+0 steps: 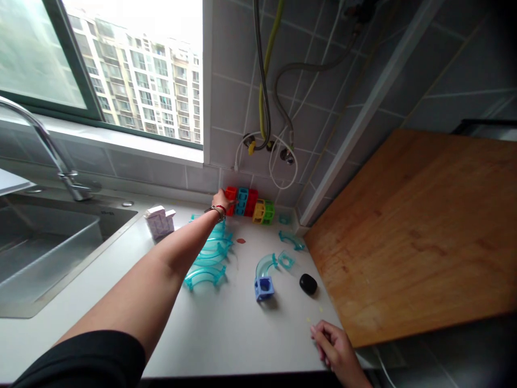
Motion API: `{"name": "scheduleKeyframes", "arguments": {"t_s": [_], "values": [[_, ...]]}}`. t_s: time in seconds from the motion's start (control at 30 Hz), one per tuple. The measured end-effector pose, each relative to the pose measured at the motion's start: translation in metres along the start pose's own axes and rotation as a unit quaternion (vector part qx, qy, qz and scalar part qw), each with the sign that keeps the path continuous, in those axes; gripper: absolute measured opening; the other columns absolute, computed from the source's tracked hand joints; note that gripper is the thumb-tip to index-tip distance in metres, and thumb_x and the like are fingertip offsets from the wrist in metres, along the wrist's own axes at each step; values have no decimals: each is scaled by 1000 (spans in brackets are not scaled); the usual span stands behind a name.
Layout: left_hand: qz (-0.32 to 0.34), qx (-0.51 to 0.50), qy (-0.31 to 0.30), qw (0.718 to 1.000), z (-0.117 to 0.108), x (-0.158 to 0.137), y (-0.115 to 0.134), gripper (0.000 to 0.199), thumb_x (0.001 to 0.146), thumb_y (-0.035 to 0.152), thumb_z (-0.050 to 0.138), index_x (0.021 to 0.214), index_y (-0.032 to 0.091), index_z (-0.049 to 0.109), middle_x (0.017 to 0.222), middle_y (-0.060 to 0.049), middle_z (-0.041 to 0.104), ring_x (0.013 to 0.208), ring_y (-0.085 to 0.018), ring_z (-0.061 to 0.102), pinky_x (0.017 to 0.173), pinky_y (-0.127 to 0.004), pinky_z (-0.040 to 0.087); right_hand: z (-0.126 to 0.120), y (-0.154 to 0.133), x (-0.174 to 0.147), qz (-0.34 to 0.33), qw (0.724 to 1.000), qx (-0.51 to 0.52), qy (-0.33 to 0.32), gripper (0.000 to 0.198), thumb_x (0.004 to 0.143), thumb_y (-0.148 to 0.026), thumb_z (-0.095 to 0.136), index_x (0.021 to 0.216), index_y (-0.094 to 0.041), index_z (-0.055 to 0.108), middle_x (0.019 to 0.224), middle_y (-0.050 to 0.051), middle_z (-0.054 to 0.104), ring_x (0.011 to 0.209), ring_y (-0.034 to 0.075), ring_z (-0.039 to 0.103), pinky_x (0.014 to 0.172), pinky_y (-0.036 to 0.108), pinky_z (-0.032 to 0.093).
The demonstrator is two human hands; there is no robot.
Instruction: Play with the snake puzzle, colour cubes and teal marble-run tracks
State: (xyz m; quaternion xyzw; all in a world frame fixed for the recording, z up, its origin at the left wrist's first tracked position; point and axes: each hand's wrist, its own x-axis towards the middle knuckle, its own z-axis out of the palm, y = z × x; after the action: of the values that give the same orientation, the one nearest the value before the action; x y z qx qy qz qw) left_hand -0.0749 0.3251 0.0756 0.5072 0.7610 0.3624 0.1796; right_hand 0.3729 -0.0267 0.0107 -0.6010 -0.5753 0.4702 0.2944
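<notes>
My left hand [222, 200] reaches far across the counter, its fingers closed on the leftmost red cube block [231, 201] of a row against the wall. Beside that block stand a blue cube block [241, 202], another red block [251, 202], a yellow one [259, 210] and a green one [268, 212]. Under my left forearm lie several clear teal curved track pieces [205, 275], partly hidden. My right hand [334, 347] rests near the counter's front edge, fingers curled in with nothing visible in them. Closest to it is a black rounded object [308, 284].
A purple cube block [264, 289] touches a teal curved track [265, 264] mid-counter. Another curved track [291, 240] and a teal square piece [286, 260] lie right. A small patterned box [159, 222] stands by the sink [105, 237]. A wooden board [424, 231] borders the right side.
</notes>
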Motion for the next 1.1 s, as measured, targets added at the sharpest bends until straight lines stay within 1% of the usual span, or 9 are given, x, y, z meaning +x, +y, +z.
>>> {"name": "scheduleKeyframes", "arguments": {"t_s": [0.13, 0.57, 0.7, 0.83, 0.9, 0.93, 1.0, 1.07, 1.1], "values": [[10, 35, -3, 999, 7, 7, -1, 38, 99, 36, 67, 131, 17, 62, 129, -11, 65, 111, -26, 67, 92, -46, 59, 0, 3, 0, -7, 1000, 0, 6, 54, 89, -71, 59, 71, -21, 51, 51, -6, 45, 44, 9, 35, 45, 23, 24], [57, 91, -39, 993, 13, 42, -10, 36, 98, 36, 67, 129, 17, 63, 128, -11, 66, 111, -26, 67, 92, -46, 59, -3, 3, -2, -20, 1000, 5, -3, 56, 90, -73, 57, 72, -20, 56, 51, -5, 45, 47, 10, 35, 47, 25, 25], [75, 87, -39, 993, 13, 46, -11, 35, 99, 36, 67, 127, 16, 64, 126, -10, 67, 109, -25, 68, 92, -45, 59, -4, 5, -2, -25, 1000, 6, 0, 56, 90, -72, 57, 73, -19, 58, 51, -5, 45, 47, 10, 35, 47, 25, 24], [100, 71, -33, 992, 8, 40, -12, 36, 100, 38, 65, 128, 16, 63, 124, -10, 67, 106, -24, 69, 90, -45, 60, -5, 7, -2, -18, 1000, 1, 1, 56, 90, -73, 56, 74, -19, 57, 52, -5, 46, 46, 10, 36, 46, 24, 23], [118, 64, -30, 990, 4, 34, -13, 46, 98, 40, 67, 136, 15, 58, 121, -11, 70, 104, -24, 70, 91, -44, 59, -6, 8, -2, -13, 1000, 3, -8, 56, 90, -73, 56, 74, -20, 56, 52, -4, 46, 46, 10, 37, 45, 24, 23], [128, 62, -29, 989, 2, 31, -14, 57, 95, 41, 71, 142, 15, 53, 119, -11, 71, 104, -25, 70, 92, -42, 58, -6, 9, -2, -11, 1000, 6, -9, 55, 90, -73, 56, 74, -20, 55, 52, -5, 46, 46, 10, 36, 45, 24, 23], [145, 64, -23, 987, 0, 26, -13, 86, 83, 41, 84, 152, 14, 41, 119, -12, 72, 111, -28, 69, 96, -38, 55, -5, 9, -3, -13, 1000, 9, -6, 53, 91, -71, 57, 76, -20, 55, 53, -5, 46, 46, 10, 36, 46, 24, 23], [154, 72, -11, 985, -1, 21, -11, 110, 72, 35, 92, 160, 17, 29, 130, -17, 67, 120, -32, 66, 99, -37, 53, -5, 9, -4, -18, 1000, 9, 3, 52, 92, -69, 57, 77, -20, 55, 54, -5, 46, 47, 10, 36, 47, 24, 23], [158, 76, -5, 984, -1, 18, -9, 115, 70, 32, 93, 162, 20, 25, 137, -19, 62, 123, -35, 65, 100, -38, 53, -5, 8, -5, -20, 1000, 8, 4, 51, 93, -68, 57, 77, -20, 55, 54, -5, 47, 47, 10, 37, 47, 24, 23]]}}
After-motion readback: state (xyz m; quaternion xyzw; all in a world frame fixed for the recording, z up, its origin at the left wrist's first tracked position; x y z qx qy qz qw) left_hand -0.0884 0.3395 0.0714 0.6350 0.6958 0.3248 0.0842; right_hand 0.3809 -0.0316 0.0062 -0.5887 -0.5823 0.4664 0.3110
